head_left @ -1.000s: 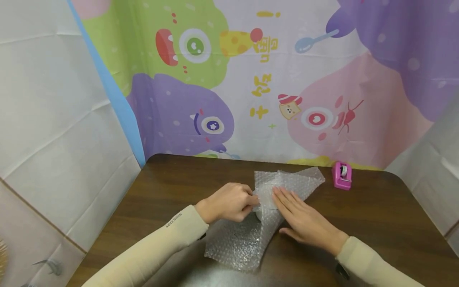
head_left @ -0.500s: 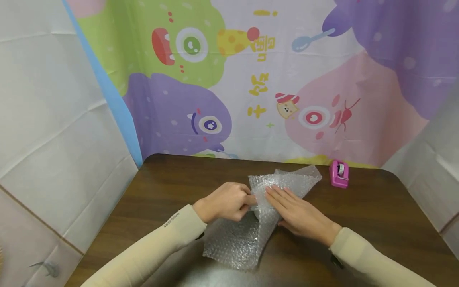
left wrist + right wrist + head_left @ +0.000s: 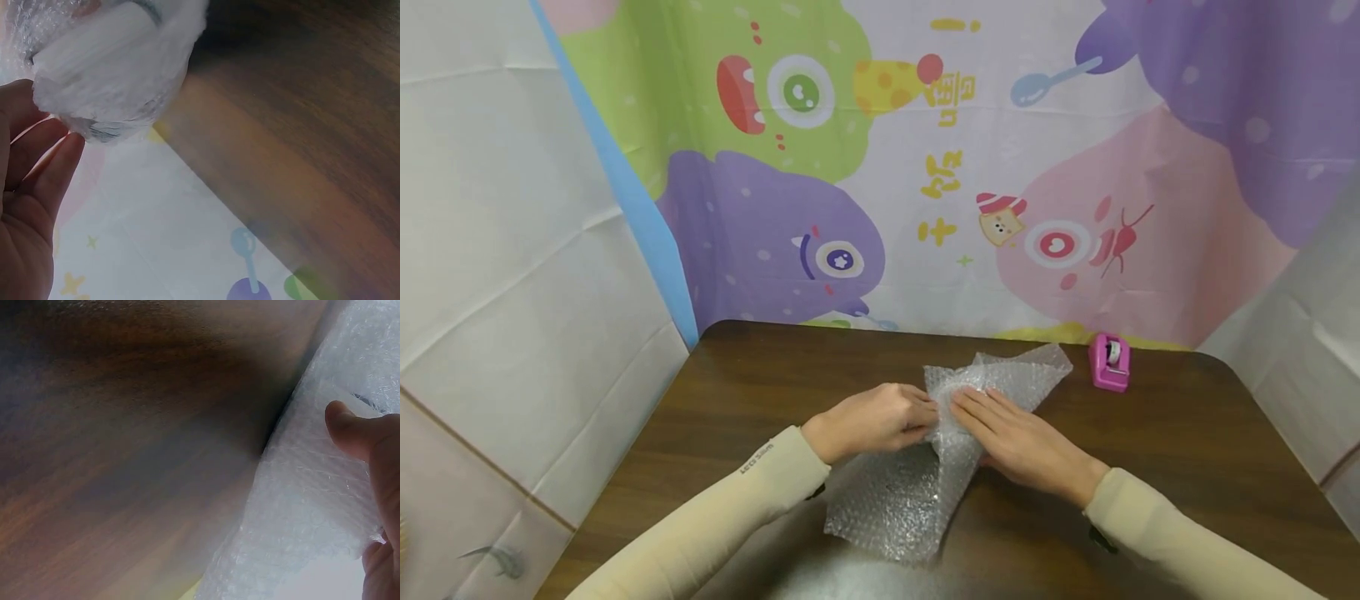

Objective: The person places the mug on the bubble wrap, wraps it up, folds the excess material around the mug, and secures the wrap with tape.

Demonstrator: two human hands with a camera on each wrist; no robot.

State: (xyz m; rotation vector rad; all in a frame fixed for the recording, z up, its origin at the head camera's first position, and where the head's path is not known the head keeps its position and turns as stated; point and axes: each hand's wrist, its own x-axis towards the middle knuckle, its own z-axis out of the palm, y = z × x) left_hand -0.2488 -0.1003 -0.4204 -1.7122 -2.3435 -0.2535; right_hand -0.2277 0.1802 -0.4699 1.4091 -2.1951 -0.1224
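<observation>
A sheet of clear bubble wrap (image 3: 887, 508) lies on the dark wooden table, folded over a white object (image 3: 94, 47). That object looks rounded, with a dark line near one end in the left wrist view; the wrap hides its kind. At the bundle's left side, my left hand (image 3: 880, 419) has curled fingers and pinches the wrap. My right hand (image 3: 1030, 446) lies over the top from the right, its straight fingers pressing the folded layer. Its thumb (image 3: 350, 428) rests against the wrap in the right wrist view.
A pink tape dispenser (image 3: 1110, 363) stands near the table's back right corner. Behind the table (image 3: 760, 367) hangs a cartoon-printed curtain (image 3: 910, 283). One loose end of the wrap points toward the dispenser, another spreads toward the front edge.
The right hand has slid slightly left across the wrap. The left fingers have shifted at the bundle's side, and the white patch visible there earlier is now covered.
</observation>
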